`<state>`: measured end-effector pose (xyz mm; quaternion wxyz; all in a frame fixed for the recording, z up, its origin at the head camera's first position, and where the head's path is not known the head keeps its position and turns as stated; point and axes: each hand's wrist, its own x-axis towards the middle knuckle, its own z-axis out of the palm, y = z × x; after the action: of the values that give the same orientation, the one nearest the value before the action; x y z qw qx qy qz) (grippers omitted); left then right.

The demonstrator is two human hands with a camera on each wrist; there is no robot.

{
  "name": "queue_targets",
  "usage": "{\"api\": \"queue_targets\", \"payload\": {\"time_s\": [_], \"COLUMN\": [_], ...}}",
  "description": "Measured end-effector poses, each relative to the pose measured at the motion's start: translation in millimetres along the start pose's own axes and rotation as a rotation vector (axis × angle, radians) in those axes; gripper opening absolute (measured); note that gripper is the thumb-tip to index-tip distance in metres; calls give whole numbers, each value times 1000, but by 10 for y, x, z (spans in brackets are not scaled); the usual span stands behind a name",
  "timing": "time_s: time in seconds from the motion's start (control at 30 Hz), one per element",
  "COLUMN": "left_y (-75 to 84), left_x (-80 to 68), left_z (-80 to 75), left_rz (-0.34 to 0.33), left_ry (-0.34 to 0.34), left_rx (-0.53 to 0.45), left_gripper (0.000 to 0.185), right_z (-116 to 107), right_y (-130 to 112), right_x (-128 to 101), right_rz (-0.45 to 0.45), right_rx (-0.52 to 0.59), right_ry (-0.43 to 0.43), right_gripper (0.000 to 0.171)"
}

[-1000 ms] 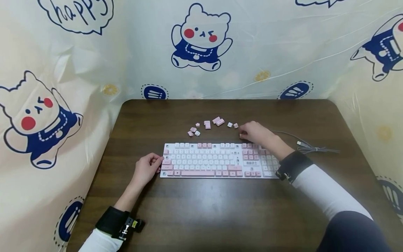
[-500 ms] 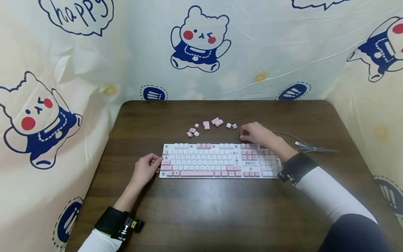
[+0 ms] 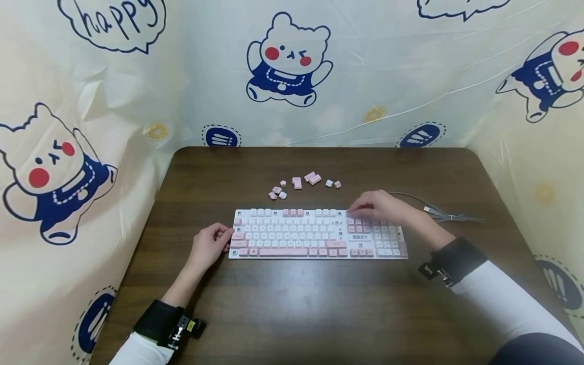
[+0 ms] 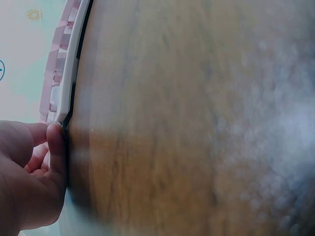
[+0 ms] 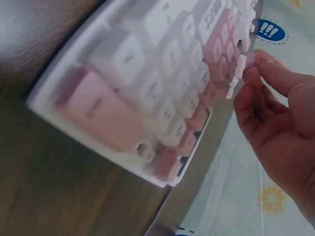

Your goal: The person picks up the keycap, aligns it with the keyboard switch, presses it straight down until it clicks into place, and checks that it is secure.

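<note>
Viewing from the head camera, I record the left hand [image 3: 207, 248] nearest, resting on the bench [image 3: 296, 304] with curled fingers; its thumb and fingertips [image 4: 55, 142] grip the left end of the keyboard [image 3: 315, 234]. The pink-and-white keyboard lies flat across the middle of the bench, long side toward me. My right hand [image 3: 380, 207] hovers over the upper right section of the keyboard, fingers curled, pinching a small pink keycap [image 5: 249, 61] between the fingertips, just beside the top key row. Behind the keyboard, a loose group of keycaps [image 3: 303, 185] lies on the bench, apart from both hands. A grey cable [image 3: 444, 214] runs off to the right. A cartoon-bear curtain [image 3: 287, 61] encloses the far side.
</note>
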<state>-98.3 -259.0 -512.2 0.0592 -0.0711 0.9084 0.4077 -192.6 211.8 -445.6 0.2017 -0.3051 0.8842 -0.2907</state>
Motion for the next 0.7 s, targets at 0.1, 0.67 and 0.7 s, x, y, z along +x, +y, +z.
{"api": "queue_targets", "payload": {"time_s": [0.1, 0.67, 0.7], "left_y": [3, 30, 31], "left_x": [-4, -13, -13], "left_z": [-1, -1, -3], "left_rz": [-2, -6, -8], "left_ry": [-2, 3, 1], "left_rx": [-3, -4, -5], "left_gripper": [22, 22, 22], "right_z": [14, 123, 130], "right_y": [23, -99, -115], "right_x": [-49, -336, -353], "right_rz": [-5, 72, 58], "right_rx": [4, -54, -55], "right_ry": [4, -53, -58], "right_gripper": [19, 22, 20]}}
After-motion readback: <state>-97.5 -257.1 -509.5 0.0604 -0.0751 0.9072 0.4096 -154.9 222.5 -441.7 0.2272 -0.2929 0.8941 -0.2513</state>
